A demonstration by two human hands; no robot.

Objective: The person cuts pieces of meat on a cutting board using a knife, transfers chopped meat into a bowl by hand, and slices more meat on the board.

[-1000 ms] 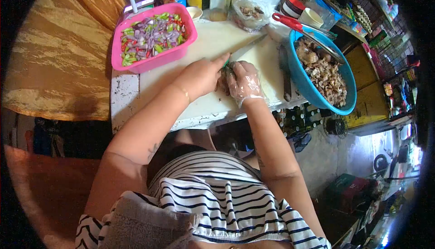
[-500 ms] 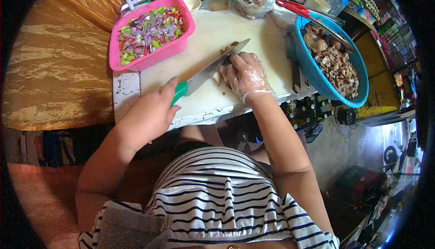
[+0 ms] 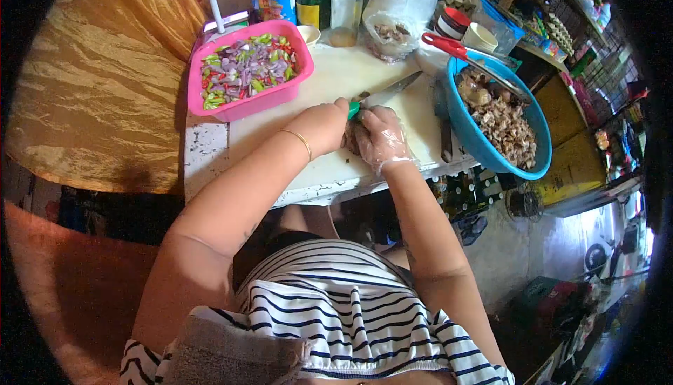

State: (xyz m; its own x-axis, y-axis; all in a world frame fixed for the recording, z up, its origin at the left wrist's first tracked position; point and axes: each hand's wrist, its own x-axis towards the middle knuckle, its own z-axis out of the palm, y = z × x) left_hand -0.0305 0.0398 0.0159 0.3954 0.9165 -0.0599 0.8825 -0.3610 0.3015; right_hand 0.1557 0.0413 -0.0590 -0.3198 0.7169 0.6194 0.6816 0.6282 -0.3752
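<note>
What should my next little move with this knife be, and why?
Probably draw the knife back toward you with your left hand, keeping the gloved right hand steady: the knife reaches forward past that hand, which partly covers brown pieces on the white surface.

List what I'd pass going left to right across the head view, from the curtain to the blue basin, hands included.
Curtain → pink tub → left hand → gloved right hand → blue basin.
</note>
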